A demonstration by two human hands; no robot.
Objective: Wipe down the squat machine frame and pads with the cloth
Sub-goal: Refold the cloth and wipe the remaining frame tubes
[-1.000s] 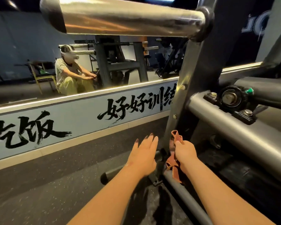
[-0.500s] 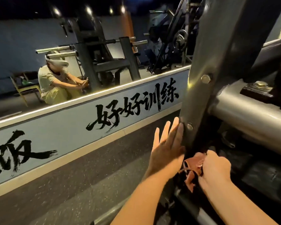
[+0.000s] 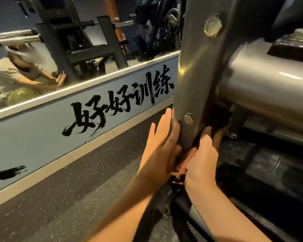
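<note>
**A:** As things lie at lower centre of the frame, what goes down first?

**B:** Item 1, cloth (image 3: 184, 163). Reddish, bunched. It sits at the foot of the grey post (image 3: 192, 75), pressed to the metal under the right hand (image 3: 201, 159).

**A:** Fingers?

**B:** Right hand has fingers and thumb curled round the cloth and the post's right edge, gripping. Left hand (image 3: 157, 151) has fingers straight and together, laid flat on the post's left face, just left of the lower bolt (image 3: 189, 118). It holds nothing.

**A:** Progress?

**B:** Judged early to middle. The cloth is low on the post, so that lowest stretch looks like the part in hand. No streak or damp shine shows which parts are finished. Left to do, as far as can be seen, are the post above the bolt and the fat round bar (image 3: 269, 84) at right. No pads are plainly in view, so none are entered.

**A:** Other stock?

**B:** Mirror (image 3: 77, 49) at upper left, lettered wall band (image 3: 33, 137) beneath it, and speckled floor (image 3: 68, 198) at lower left.
</note>
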